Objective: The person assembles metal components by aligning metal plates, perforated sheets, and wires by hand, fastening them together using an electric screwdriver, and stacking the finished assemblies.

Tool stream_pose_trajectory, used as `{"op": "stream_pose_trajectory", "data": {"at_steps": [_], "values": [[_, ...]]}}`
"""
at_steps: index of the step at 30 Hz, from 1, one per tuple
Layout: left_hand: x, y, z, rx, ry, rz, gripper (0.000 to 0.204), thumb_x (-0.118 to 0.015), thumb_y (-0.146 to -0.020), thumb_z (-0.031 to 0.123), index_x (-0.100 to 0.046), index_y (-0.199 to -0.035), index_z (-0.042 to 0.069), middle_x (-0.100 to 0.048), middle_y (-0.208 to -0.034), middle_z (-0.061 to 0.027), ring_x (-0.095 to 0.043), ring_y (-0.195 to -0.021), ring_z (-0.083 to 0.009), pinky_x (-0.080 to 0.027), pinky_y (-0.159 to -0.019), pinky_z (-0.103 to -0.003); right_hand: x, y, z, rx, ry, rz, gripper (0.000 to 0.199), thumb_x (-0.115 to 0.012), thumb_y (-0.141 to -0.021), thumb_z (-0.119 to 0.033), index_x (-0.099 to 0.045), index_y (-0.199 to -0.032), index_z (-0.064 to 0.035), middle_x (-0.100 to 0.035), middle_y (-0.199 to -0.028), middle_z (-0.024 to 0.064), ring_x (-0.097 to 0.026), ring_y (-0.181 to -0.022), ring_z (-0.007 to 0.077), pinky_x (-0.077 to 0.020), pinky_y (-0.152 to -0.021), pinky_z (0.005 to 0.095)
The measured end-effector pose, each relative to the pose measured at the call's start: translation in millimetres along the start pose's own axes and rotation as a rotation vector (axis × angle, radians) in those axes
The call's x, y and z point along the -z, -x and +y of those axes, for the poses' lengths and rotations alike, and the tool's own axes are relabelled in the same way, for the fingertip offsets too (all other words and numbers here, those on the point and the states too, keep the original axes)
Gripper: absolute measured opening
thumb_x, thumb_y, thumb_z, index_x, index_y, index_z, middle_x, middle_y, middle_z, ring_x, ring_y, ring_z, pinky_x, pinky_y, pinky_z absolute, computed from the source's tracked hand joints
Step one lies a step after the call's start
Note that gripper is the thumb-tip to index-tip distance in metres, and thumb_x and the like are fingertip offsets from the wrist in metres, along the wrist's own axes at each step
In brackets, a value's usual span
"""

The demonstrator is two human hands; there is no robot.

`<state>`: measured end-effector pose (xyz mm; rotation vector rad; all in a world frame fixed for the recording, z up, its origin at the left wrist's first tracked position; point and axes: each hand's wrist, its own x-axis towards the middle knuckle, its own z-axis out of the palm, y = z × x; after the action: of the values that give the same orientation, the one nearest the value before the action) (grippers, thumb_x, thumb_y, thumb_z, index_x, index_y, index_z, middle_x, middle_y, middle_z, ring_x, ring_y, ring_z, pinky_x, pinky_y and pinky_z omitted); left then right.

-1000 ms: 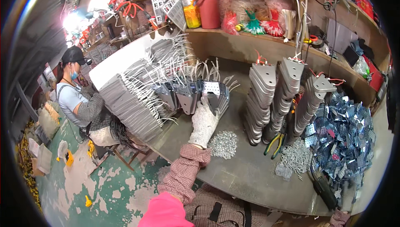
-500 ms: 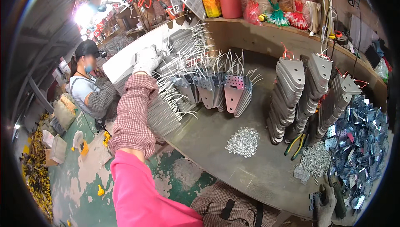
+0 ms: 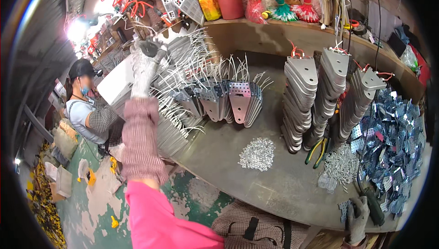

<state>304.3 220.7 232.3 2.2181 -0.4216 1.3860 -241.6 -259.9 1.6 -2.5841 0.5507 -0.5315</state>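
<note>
My left hand (image 3: 144,64), in a pale knit glove with grey fingertips, is stretched over the far left of the bench. Its fingers are curled beside the white wires (image 3: 194,50) of a stack of flat grey pieces (image 3: 176,141); what they grip cannot be made out. At the lower right, my gloved right hand (image 3: 358,217) is closed on a small perforated metal bracket (image 3: 344,210). Beside it lies a dark handheld tool (image 3: 375,208) with a cord. Between the hands stand perforated brackets on wired plates (image 3: 239,105) in rows.
A pile of nuts (image 3: 257,154) lies mid-bench, with screws (image 3: 340,164) and pliers (image 3: 317,152) farther right. Tall stacks of grey plates (image 3: 299,100) stand behind the pliers. Loose blue-grey brackets (image 3: 391,144) cover the right side. A co-worker (image 3: 89,107) is at the left.
My left hand has turned more upright, its fingers raised among the white wires. The whole view has shifted, moving the bench leftward. My right hand stays by the bracket and the dark tool.
</note>
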Motion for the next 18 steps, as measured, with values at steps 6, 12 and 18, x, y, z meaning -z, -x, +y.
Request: {"op": "stream_pose_trajectory", "data": {"at_steps": [6, 12, 18], "values": [[11, 210, 261, -0.544, 0.696, -0.944, 0.077, -0.077, -0.075, 0.049, -0.047, -0.131, 0.005, -0.058, -0.113, -0.0163, -0.062, -0.102, -0.0325, -0.054, -0.086, -0.040, 10, 0, 18, 0.001, 0.295, 0.011, 0.026, -0.066, -0.086, -0.002, -0.066, -0.112, -0.0032, -0.065, -0.109, 0.0187, -0.061, -0.103, 0.0362, -0.0469, -0.091, 0.0416], [-15, 333, 318, -0.671, 0.740, -1.463, 0.084, -0.080, -0.072, 0.043, -0.045, -0.136, 0.002, -0.051, -0.129, -0.0229, -0.060, -0.111, -0.0384, -0.052, -0.089, -0.044, 19, -28, -116, -0.100, -0.572, 0.321, 0.029, -0.062, -0.083, 0.002, -0.065, -0.112, -0.0013, -0.066, -0.081, 0.0154, -0.066, -0.067, 0.0280, -0.0516, -0.063, 0.0336], [-15, 343, 328, -0.583, 0.752, -1.451, 0.089, -0.079, -0.069, 0.051, -0.045, -0.137, 0.004, -0.051, -0.130, -0.0185, -0.058, -0.116, -0.0362, -0.052, -0.091, -0.044, -66, -21, -75, 0.013, -0.127, 0.068, 0.037, -0.066, -0.080, -0.002, -0.066, -0.116, -0.0107, -0.064, -0.077, 0.0122, -0.063, -0.062, 0.0284, -0.0510, -0.060, 0.0369]]}}
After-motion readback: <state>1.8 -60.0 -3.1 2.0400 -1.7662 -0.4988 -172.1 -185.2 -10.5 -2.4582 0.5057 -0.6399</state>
